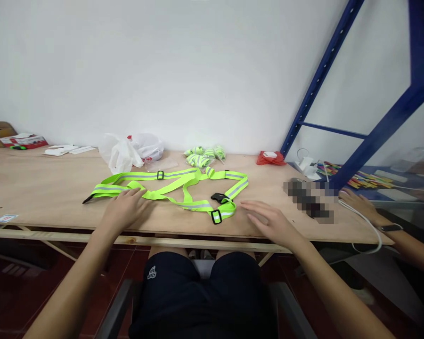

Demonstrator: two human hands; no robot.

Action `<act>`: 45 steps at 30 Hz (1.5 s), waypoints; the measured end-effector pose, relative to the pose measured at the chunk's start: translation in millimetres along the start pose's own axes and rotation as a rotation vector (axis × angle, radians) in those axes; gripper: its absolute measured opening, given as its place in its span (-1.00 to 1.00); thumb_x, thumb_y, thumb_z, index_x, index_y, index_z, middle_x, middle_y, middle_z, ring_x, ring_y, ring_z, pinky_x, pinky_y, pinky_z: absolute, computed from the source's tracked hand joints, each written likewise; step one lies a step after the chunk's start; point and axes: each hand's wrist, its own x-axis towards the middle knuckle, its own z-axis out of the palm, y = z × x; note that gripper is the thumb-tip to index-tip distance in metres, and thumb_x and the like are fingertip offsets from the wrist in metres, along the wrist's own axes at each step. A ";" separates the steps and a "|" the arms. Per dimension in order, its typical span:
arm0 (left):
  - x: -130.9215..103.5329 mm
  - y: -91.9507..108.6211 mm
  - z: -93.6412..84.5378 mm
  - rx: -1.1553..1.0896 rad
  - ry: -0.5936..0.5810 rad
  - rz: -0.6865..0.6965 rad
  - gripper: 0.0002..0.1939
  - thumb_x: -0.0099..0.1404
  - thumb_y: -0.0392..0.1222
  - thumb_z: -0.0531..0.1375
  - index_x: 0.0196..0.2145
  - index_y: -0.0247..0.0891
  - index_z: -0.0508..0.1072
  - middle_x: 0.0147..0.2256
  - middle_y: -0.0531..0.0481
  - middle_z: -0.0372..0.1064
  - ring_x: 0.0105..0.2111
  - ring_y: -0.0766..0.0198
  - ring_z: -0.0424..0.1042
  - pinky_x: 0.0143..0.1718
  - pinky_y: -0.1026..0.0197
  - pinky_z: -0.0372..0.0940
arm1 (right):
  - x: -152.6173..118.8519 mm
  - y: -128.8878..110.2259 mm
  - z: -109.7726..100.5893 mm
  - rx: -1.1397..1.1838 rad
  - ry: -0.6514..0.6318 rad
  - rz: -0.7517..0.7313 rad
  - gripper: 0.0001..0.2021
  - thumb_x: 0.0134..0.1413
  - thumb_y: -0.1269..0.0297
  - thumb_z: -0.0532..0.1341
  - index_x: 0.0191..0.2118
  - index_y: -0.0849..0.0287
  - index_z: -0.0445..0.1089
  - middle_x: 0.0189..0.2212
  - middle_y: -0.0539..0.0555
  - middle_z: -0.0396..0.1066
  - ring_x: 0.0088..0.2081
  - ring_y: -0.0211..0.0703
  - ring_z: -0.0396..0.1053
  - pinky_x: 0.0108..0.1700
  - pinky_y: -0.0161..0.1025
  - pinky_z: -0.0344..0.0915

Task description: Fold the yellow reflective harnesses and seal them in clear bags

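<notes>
A neon-green reflective strap harness (173, 185) with grey stripes lies spread on the wooden table (70, 212). Its black buckle (219, 197) is at the right part, above a black slider (216, 216) near the front. My left hand (125, 207) rests at the front edge of the straps on the left, fingers extended and holding nothing. To the right of the slider, my right hand (270, 221) is over the table with its fingers apart, not touching the harness.
Plastic bags (122, 153) and bundled green straps (201, 156) lie by the wall. A red packet (270, 158) sits farther right. Beyond a pixelated object (309, 200), another person's hand (360, 205) is near a white cable. A blue metal frame (321, 75) rises at the right.
</notes>
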 end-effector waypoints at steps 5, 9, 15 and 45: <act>0.4 69.5 -5.2 -0.223 0.134 0.350 -0.54 0.44 0.05 0.01 0.14 -0.22 0.42 0.14 -0.17 0.41 0.12 -0.02 0.37 0.16 0.00 0.24 | 33.5 -2.6 6.3 -0.033 -0.111 -0.081 -0.60 0.24 0.32 0.14 0.17 0.04 0.42 0.19 0.14 0.40 0.23 0.05 0.33 0.26 0.10 0.28; 3.6 94.9 6.6 -0.306 -0.024 0.507 -0.65 0.46 -0.03 0.06 0.01 -0.22 0.52 -0.02 -0.17 0.51 0.00 0.01 0.45 0.09 0.01 0.30 | 46.7 -21.4 17.8 -0.114 -0.295 -0.201 -0.52 0.20 0.43 0.16 0.22 0.08 0.37 0.30 0.18 0.26 0.32 0.08 0.20 0.30 0.13 0.20; -18.1 86.0 18.3 -0.310 -0.217 0.597 -0.54 0.51 0.09 -0.01 0.25 -0.04 0.36 0.26 -0.12 0.28 0.27 -0.02 0.25 0.28 -0.07 0.10 | 67.1 -22.2 29.8 -0.291 -0.394 -0.324 -0.40 0.07 0.62 0.12 0.23 0.10 0.34 0.32 0.16 0.23 0.38 0.08 0.08 0.30 0.12 0.15; -42.9 100.1 36.2 -0.035 -0.189 0.454 -0.32 0.43 0.04 0.11 0.42 0.11 -0.02 0.43 -0.13 -0.12 0.40 -0.13 -0.05 0.32 -0.26 -0.07 | 2.1 20.2 -15.6 -0.417 0.192 0.307 -0.65 0.24 0.04 0.15 0.00 0.15 0.44 -0.13 0.20 0.50 -0.16 0.03 0.49 -0.22 -0.14 0.40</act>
